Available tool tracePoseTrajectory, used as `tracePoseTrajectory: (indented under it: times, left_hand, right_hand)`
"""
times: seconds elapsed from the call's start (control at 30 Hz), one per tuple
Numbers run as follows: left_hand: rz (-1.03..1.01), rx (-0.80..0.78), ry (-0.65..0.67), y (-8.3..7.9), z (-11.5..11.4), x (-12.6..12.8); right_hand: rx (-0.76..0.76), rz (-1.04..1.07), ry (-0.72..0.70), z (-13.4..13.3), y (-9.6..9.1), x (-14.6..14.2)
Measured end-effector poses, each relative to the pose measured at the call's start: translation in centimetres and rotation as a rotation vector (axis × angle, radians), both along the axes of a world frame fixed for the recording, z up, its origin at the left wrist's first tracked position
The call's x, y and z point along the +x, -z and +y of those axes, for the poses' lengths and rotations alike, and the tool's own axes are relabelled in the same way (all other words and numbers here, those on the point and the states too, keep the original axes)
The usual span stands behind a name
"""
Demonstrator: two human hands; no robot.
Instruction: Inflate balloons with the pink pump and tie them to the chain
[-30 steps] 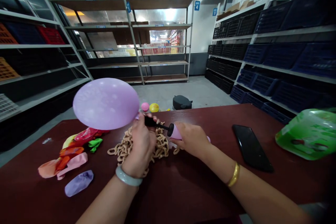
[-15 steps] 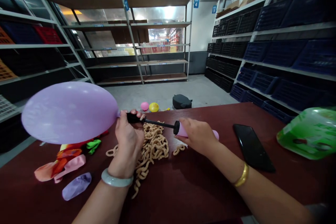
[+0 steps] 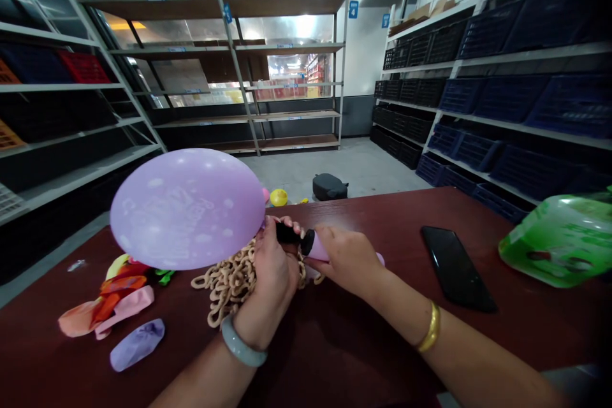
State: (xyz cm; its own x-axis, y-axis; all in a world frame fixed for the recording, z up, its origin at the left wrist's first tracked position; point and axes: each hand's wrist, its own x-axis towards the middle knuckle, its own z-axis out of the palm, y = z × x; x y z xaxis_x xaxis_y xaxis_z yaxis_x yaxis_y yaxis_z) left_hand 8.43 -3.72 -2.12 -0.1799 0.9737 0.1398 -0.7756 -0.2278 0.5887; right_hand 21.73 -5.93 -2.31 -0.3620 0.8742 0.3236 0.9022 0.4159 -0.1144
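Observation:
A large inflated purple balloon [image 3: 186,207] stretches left from my left hand [image 3: 277,264]. That hand is closed around the balloon's neck and the black end [image 3: 287,233] of a hand pump. My right hand [image 3: 345,258] grips the pump's pink barrel [image 3: 318,247], whose rounded tip shows past the palm. The barrel's black collar lies close against the black end, so the rod between them is hidden. Beneath my left hand lies a heap of tan ring-shaped links [image 3: 232,284], partly covered by the balloon and wrist.
Limp balloons [image 3: 122,290] and a flat purple balloon [image 3: 138,344] lie at left on the dark red table [image 3: 354,357]. A black phone [image 3: 458,268] and a green plastic package [image 3: 559,242] are at right. Beyond stand shelves [image 3: 287,116], a dark bag [image 3: 329,186] and a yellow balloon [image 3: 278,197].
My left hand has moved right with the balloon and the pump's black end, up to the barrel. The exposed rod has disappeared. The right hand shifted slightly left.

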Motion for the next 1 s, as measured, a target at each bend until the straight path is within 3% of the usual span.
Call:
tracePoseTrajectory:
  times: [0.17,0.37,0.5,0.67,1.0]
  left_hand:
    - [0.046,0.007,-0.075,-0.9,1.5,-2.3]
    - [-0.017,-0.026,-0.206,-3.2,3.7,-7.6]
    - [-0.044,-0.014,-0.205,-3.7,4.0,-9.3]
    - [-0.06,0.066,-0.184,-2.9,3.6,-7.7]
    - [-0.006,0.027,-0.032,-0.4,0.4,-0.5]
  right_hand:
    - [-0.009,0.008,-0.028,0.8,0.6,0.4]
    - [-0.005,-0.028,-0.037,1.7,0.8,1.7]
    - [0.03,-0.036,-0.033,1.8,0.6,2.3]
    - [0.069,-0.049,-0.02,1.7,0.5,2.6]
    - [-0.003,0.012,-0.024,0.5,0.4,0.3]
